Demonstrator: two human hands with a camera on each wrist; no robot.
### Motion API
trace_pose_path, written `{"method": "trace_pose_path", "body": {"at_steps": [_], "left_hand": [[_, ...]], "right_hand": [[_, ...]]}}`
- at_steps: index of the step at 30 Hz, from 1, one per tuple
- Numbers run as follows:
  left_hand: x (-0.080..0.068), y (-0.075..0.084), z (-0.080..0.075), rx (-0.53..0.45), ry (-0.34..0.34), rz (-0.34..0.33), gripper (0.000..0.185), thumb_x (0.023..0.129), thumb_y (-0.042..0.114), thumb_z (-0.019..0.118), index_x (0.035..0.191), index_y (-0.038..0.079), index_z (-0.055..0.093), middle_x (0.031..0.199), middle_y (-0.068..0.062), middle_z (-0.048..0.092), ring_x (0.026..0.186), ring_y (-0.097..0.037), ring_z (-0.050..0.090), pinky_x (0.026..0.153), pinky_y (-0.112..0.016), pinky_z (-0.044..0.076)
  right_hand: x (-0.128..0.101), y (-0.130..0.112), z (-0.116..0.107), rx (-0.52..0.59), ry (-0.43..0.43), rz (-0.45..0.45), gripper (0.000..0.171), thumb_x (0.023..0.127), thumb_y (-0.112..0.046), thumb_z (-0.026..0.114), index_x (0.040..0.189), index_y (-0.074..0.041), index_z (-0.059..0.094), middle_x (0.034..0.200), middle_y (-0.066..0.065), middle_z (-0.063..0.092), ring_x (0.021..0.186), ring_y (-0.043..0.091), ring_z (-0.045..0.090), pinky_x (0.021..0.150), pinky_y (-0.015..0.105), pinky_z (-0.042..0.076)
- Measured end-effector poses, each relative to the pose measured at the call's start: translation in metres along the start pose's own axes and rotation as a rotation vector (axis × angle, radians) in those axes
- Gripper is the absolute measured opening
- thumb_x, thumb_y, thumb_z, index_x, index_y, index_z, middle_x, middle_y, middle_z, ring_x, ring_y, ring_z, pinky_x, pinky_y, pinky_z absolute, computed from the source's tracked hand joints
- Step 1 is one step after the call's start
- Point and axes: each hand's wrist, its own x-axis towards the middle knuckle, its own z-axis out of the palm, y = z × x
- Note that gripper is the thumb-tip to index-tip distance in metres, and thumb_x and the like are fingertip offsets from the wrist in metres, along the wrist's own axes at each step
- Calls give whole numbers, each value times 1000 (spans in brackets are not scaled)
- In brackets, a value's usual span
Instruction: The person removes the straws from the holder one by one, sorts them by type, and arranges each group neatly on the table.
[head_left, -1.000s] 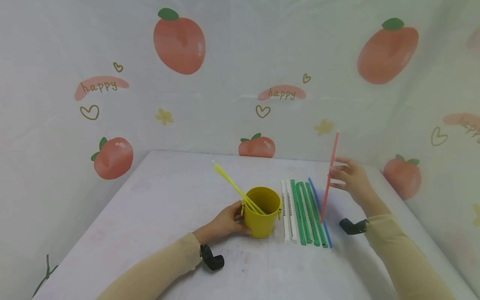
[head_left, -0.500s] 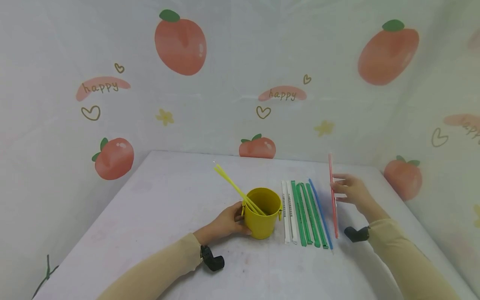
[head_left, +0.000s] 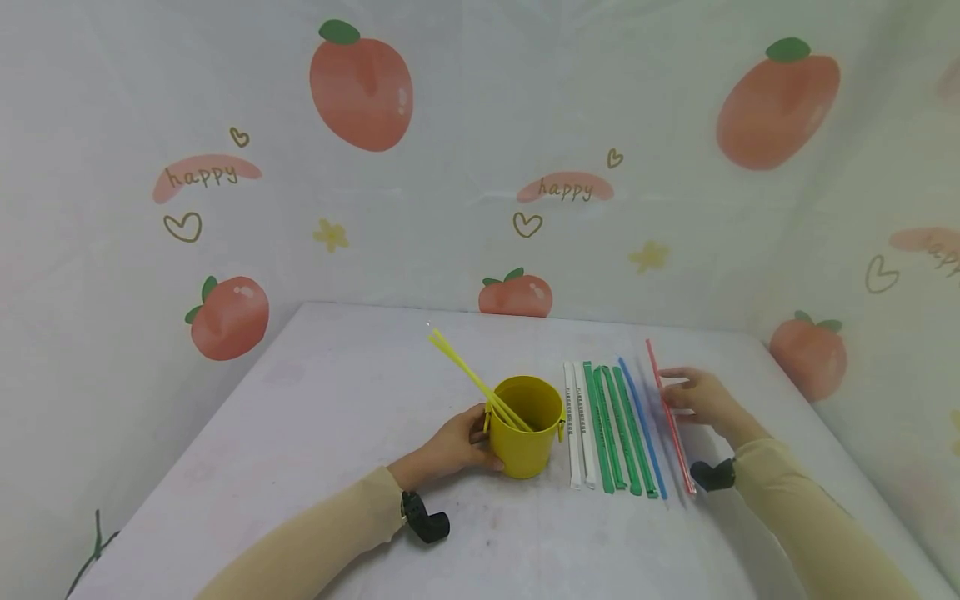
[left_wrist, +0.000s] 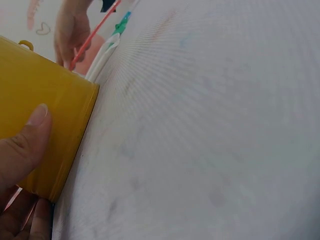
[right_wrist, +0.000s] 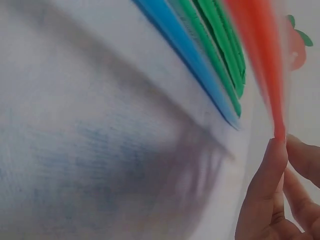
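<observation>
My left hand point(head_left: 450, 450) grips the side of a small yellow bucket point(head_left: 522, 456) standing on the table. Its thumb presses the wall of the bucket point(left_wrist: 65, 105) in the left wrist view. Inside lean yellow straws point(head_left: 468, 372), their upper ends sticking out toward the left. Farther right, my right hand point(head_left: 705, 403) pinches a red straw point(head_left: 679, 450). This straw slants just right of a blue straw point(head_left: 643, 425) on the table. In the right wrist view, thumb and fingertips hold the red straw point(right_wrist: 262, 55) above the surface, where a shadow falls.
Between the bucket and the blue straw lie white paper-wrapped straws point(head_left: 572, 429) and several green wrapped straws point(head_left: 624, 425), roughly parallel. Behind the white table point(head_left: 360, 375) hangs a cloth backdrop point(head_left: 435, 208) printed with fruit. Each wrist wears a black camera point(head_left: 427, 521).
My right hand has lowered the red straw from nearly upright, over the blue one, to a flatter slant at its right. The left hand and bucket have stayed put.
</observation>
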Motion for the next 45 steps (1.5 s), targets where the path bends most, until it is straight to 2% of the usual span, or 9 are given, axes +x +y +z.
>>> {"method": "trace_pose_path", "body": {"at_steps": [5,14,23,34,45], "left_hand": [[0,1,0,4,-1,6,80,75,9,82,143,9,40,144,-10,48,136,-29,44,113,-41,38],[-1,3,0,2,3,-14,81,75,9,83,143,11,41,145,-6,48,137,-25,44,114,-40,37],[-1,1,1,-7,-4,-15,80,75,9,83,143,13,41,146,-5,47,137,-26,43,115,-40,37],[-2,4,1,-18,-4,-21,78,76,11,82,142,13,42,146,-5,47,137,-27,44,114,-41,38],[-3,5,1,-22,-6,-21,77,76,10,82,142,12,42,146,-6,47,137,-29,43,114,-42,38]], "right_hand": [[2,4,3,-12,-25,36,67,93,-13,62,147,4,27,132,35,47,98,23,64,88,46,57],[10,12,10,-40,-50,72,71,90,-12,64,149,1,27,130,33,48,100,28,63,81,40,60],[13,13,17,-51,-50,121,73,88,-12,68,149,-2,29,121,26,54,92,23,63,72,31,58],[16,10,20,-54,-42,178,70,89,-12,67,149,-5,30,122,25,55,92,23,65,74,30,59],[14,10,22,-82,-50,136,65,91,-12,65,146,-1,33,114,23,58,86,20,65,72,30,59]]}}
